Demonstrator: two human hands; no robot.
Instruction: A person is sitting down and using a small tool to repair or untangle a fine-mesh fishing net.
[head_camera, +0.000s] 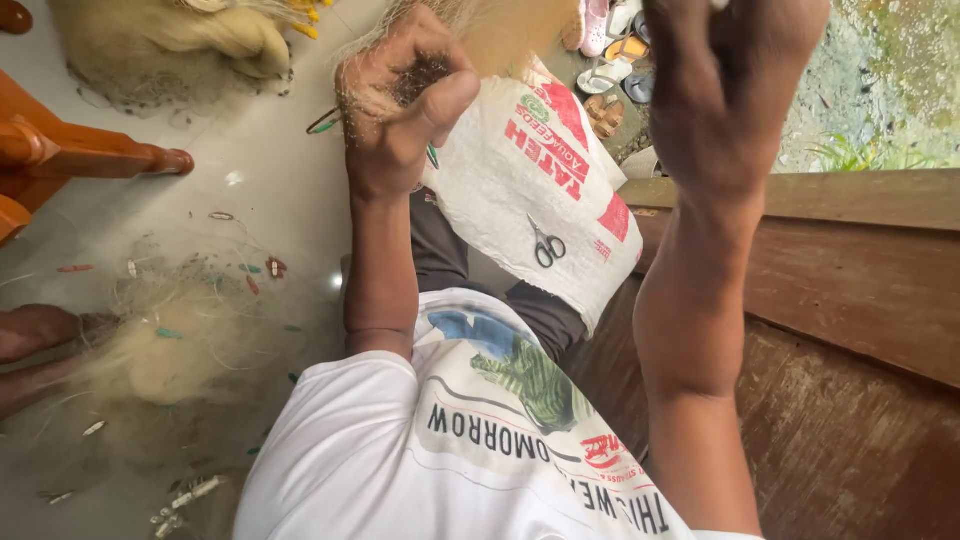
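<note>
White printed shirt (450, 450) nearest the camera, both forearms raised. Left hand (405, 100) fingers closed, pinching a bunch of fine fishing net (500, 30) held up above the lap. Right hand (730, 80) fisted, contents hidden, cannot tell what it grips. White woven sack (510, 190) across the lap, small scissors (546, 243) lying on it. More net piled on floor (170, 340) at left; sandals (610, 40) farther out.
</note>
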